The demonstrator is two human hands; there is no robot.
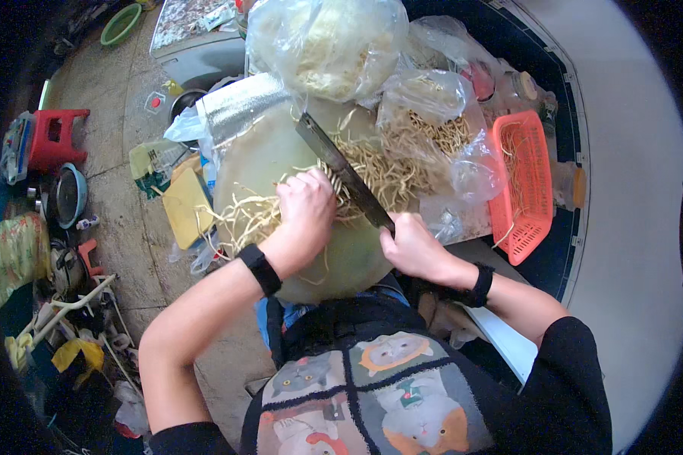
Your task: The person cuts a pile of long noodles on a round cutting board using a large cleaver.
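Observation:
My left hand (307, 196) presses down on a bundle of long pale roots (256, 216), whose loose ends fan out to the left over a round, greenish cutting board (256, 162). In my right hand (412, 242) is the handle end of a dark cleaver-like knife (347, 170). Its blade slants away to the upper left, close beside my left fingers, and lies over the roots. To the right of the blade spreads a heap of short cut root pieces (398, 176). The left hand's fingertips are hidden from view.
A plastic bag of cut roots (444, 128) lies right of the board, before an orange plastic basket (523, 187) with a few roots. Behind the board sits a large, full plastic bag (336, 51). A red stool (58, 138) stands on the tiled floor at left.

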